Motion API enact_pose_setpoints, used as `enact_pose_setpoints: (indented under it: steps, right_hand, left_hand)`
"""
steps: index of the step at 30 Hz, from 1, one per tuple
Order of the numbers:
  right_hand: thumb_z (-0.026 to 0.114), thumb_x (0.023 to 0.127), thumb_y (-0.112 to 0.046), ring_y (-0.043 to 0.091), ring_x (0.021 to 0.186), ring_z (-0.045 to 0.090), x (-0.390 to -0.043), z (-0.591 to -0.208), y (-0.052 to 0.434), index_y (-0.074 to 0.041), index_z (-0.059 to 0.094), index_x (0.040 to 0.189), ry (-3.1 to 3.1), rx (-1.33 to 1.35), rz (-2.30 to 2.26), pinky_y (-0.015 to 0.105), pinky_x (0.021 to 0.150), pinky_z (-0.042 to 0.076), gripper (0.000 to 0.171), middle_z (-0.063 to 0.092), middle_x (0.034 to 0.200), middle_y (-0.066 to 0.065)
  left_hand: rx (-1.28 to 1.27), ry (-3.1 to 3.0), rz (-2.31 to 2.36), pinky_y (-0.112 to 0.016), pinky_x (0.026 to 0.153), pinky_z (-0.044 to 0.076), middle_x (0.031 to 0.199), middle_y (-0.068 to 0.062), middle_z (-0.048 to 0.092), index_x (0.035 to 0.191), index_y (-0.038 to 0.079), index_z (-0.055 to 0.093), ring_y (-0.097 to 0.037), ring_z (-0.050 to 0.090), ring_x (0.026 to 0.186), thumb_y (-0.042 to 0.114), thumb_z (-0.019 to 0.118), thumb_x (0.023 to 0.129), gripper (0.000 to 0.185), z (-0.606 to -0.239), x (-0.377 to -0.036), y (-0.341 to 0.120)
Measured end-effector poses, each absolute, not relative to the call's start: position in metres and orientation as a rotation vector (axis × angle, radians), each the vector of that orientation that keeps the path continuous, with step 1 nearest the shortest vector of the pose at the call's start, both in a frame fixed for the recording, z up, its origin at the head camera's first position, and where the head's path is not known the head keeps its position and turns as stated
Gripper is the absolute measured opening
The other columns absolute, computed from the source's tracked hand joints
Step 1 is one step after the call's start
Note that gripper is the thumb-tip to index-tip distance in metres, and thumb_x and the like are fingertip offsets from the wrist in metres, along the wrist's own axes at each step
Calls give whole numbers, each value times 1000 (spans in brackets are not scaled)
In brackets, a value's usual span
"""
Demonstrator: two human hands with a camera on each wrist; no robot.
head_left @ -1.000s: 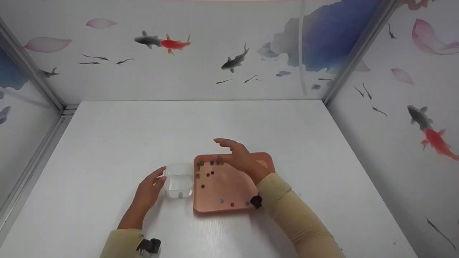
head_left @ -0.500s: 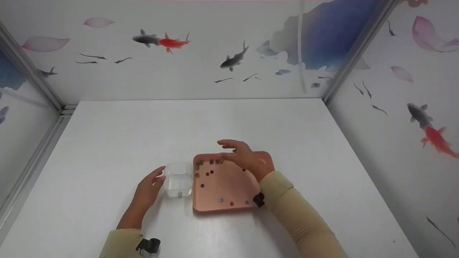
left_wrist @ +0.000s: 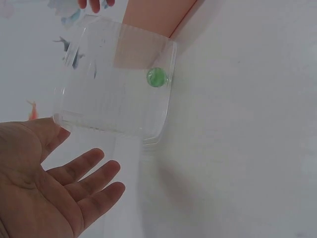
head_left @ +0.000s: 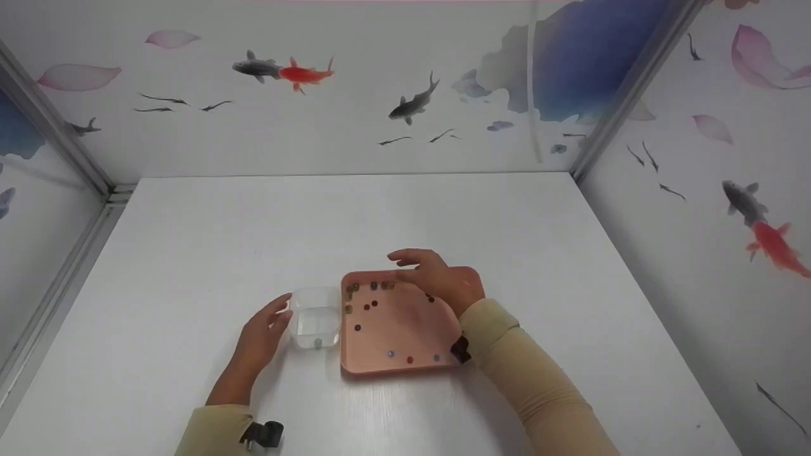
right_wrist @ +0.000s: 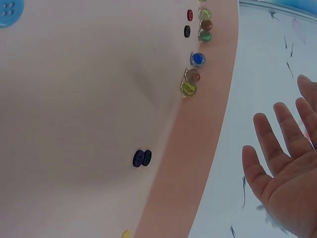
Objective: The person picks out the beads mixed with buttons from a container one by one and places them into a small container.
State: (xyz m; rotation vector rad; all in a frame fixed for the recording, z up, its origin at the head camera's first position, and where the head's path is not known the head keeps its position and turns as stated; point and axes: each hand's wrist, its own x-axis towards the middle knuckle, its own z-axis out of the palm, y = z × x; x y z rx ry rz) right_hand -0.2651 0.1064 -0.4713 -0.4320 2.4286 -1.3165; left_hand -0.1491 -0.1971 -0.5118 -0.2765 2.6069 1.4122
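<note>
My left hand (head_left: 258, 339) rests by the left side of a clear plastic box (head_left: 317, 320), fingers loosely bent; in the left wrist view a fingertip meets its edge. Inside the box lies one green marble (left_wrist: 157, 77). Right of it stands a pink tray (head_left: 405, 332), close against the box. Over the tray's far edge hovers my right hand (head_left: 438, 278), its fingers spread and nothing in them. Several glass marbles, among them a blue marble (right_wrist: 198, 59), line the tray's edge. Two dark buttons (right_wrist: 141, 158) lean together on the tray floor.
A large light-blue button (right_wrist: 9, 12) and a red button (right_wrist: 190, 15) also lie in the tray, with part of a yellow piece (right_wrist: 126, 233). The white table (head_left: 190, 253) is bounded by printed panels at the back and sides.
My right hand has drifted slightly right above the tray, uncovering dark buttons near its fingers. The left hand and the box hold their places.
</note>
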Motion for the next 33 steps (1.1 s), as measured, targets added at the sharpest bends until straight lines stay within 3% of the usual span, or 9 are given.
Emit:
enact_pose_setpoints:
  steps: [6, 11, 16, 33]
  right_hand:
    - [66, 93, -26, 27, 126, 52, -267, -476, 106, -16, 61, 131, 2486, -438, -1251, 43, 98, 49, 39, 58, 134, 6]
    - [64, 94, -17, 31, 124, 53, -269, -482, 109, -7, 62, 128, 2499, -558, -1265, 45, 97, 49, 35, 58, 133, 11]
    - [65, 94, -17, 30, 119, 58, -271, -484, 109, -6, 63, 127, 2467, -521, -1279, 44, 96, 50, 35, 61, 129, 12]
    - [67, 92, -15, 21, 102, 59, -275, -492, 104, -20, 70, 118, 2492, -323, -1126, 38, 92, 52, 27, 67, 116, 2]
  left_hand:
    - [-285, 2598, 1410, -57, 107, 36, 149, -20, 39, 150, 13, 34, -41, 38, 136, 25, 42, 105, 47, -511, -150, -196]
    - [-279, 2595, 1417, -57, 107, 35, 149, -21, 39, 150, 12, 34, -41, 38, 135, 24, 43, 105, 47, -511, -149, -197]
    - [-278, 2602, 1407, -57, 107, 34, 149, -21, 39, 150, 12, 34, -41, 39, 135, 25, 42, 105, 47, -511, -149, -197]
    - [-296, 2595, 1410, -58, 107, 35, 149, -20, 39, 150, 13, 34, -42, 37, 136, 26, 43, 105, 48, -510, -148, -197]
